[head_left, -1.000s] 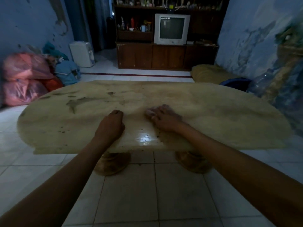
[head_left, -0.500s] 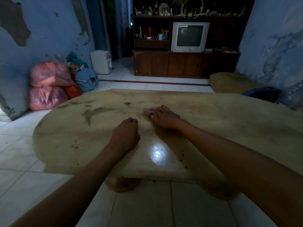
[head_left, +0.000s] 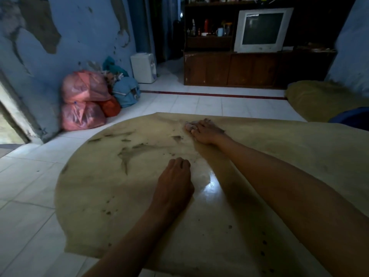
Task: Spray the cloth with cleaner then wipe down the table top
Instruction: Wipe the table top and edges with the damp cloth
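A beige stone table top with dark stains fills the lower view. My right hand reaches far across it and presses a small pale cloth flat onto the surface near the far edge; only the cloth's edge shows past my fingers. My left hand rests on the table nearer to me, fingers curled into a fist with nothing visible in it. A wet, shiny patch lies between my arms. No spray bottle is in sight.
Pink and orange plastic bags and a blue bag are piled against the left wall. A white box and a wooden cabinet with a television stand at the back. A yellow cushion lies far right.
My right hand has pushed the cloth farther away across the table. My head has leaned forward and turned left. The left hand has stayed resting as a fist.
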